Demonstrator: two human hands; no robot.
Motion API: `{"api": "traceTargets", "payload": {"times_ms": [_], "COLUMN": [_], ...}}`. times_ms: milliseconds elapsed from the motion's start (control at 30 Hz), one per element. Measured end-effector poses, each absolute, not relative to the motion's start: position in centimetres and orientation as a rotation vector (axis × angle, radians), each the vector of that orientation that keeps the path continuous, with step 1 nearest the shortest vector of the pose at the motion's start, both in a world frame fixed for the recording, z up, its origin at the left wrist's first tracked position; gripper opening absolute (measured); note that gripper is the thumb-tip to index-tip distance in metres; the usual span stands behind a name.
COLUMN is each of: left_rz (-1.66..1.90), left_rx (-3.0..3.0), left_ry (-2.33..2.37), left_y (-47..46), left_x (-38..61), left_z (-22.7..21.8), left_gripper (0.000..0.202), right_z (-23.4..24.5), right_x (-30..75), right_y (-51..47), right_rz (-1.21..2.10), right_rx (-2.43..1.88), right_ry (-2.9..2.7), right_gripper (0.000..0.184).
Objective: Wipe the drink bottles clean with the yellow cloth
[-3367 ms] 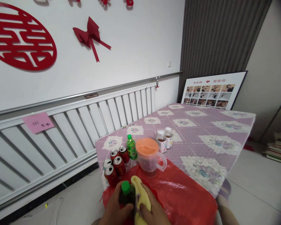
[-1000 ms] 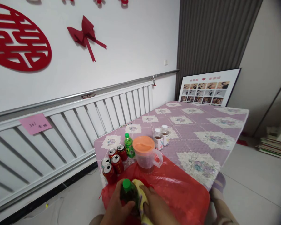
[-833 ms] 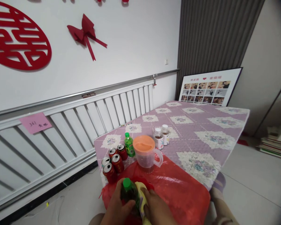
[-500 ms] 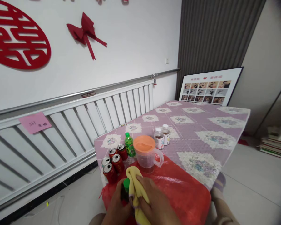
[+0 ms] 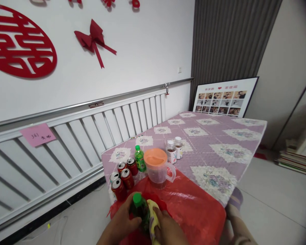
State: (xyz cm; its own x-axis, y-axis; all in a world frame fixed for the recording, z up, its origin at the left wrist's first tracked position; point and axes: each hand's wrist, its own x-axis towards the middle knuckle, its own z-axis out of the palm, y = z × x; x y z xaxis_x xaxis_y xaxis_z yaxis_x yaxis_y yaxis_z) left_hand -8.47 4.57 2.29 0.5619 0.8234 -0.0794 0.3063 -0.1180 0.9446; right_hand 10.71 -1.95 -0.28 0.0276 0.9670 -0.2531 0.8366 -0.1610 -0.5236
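My left hand (image 5: 124, 217) is closed round a green bottle (image 5: 142, 211) with a green cap, low over a red plastic bag (image 5: 193, 207). In my right hand (image 5: 169, 226) a yellow cloth (image 5: 153, 217) is bunched and pressed against the bottle's right side. Just beyond the hands stands a clear plastic pitcher (image 5: 154, 175) with an orange lid. To its left are another green bottle (image 5: 140, 159) and several drink cans (image 5: 118, 189), mostly red. Two small bottles (image 5: 171, 153) with white caps and dark liquid stand behind the pitcher's handle.
A purple flowered tablecloth (image 5: 193, 163) covers the table. Behind it runs a white radiator (image 5: 117, 119) with a pink note (image 5: 38, 135). A framed photo board (image 5: 224, 97) leans at the back right, and stacked books (image 5: 297, 161) lie on the floor at right.
The cloth has moved down and to the right side of the bottle, so more of the bottle shows. My right hand is lower. The view has shifted slightly.
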Motion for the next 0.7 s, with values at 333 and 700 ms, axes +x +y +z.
{"api": "traceTargets", "payload": {"times_ms": [333, 700], "left_rz": [0.992, 0.932], "left_rx": [1.756, 1.695], "left_ry": [1.420, 1.294], "left_y": [2.9, 2.8], "left_x": [-6.9, -7.0], "left_z": [0.8, 2.0], "left_gripper": [0.069, 0.047], "right_z": [4.4, 6.6], "right_x": [12.0, 11.2], "right_y": [-2.4, 2.5], "right_rz": [0.699, 0.635], "right_rx": [-1.752, -1.646], "right_ry": [-1.889, -1.975], "right_gripper": [0.068, 0.061]}}
